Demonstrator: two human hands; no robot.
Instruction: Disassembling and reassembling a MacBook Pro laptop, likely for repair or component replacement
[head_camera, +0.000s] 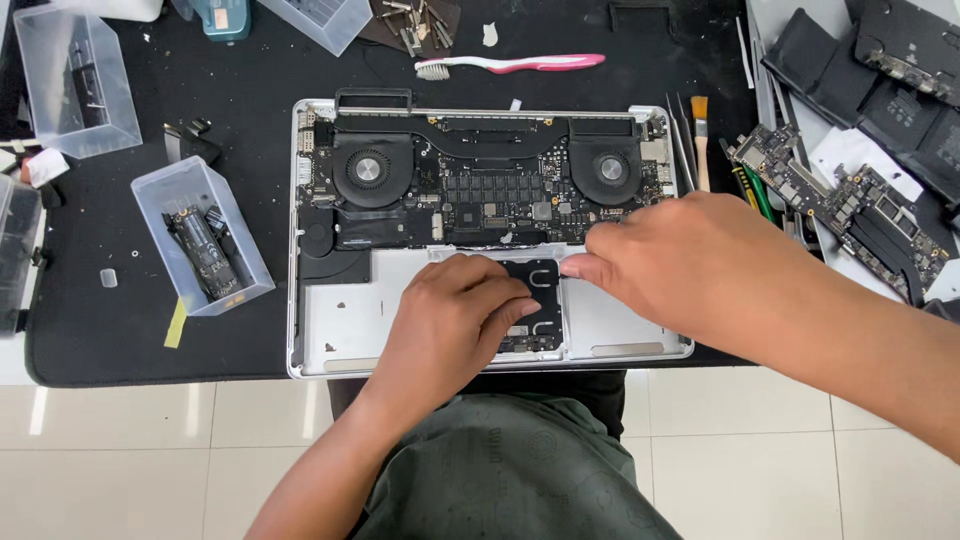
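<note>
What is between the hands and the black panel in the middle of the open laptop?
Nothing visible. The left hand lies directly on the black panel in the open laptop, and the right hand's fingertips touch its upper right corner.

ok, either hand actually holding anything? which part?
Nothing lifted. Left hand rests fingers on the black trackpad board in the open laptop; right hand presses fingertips at the board's upper right edge.
</note>
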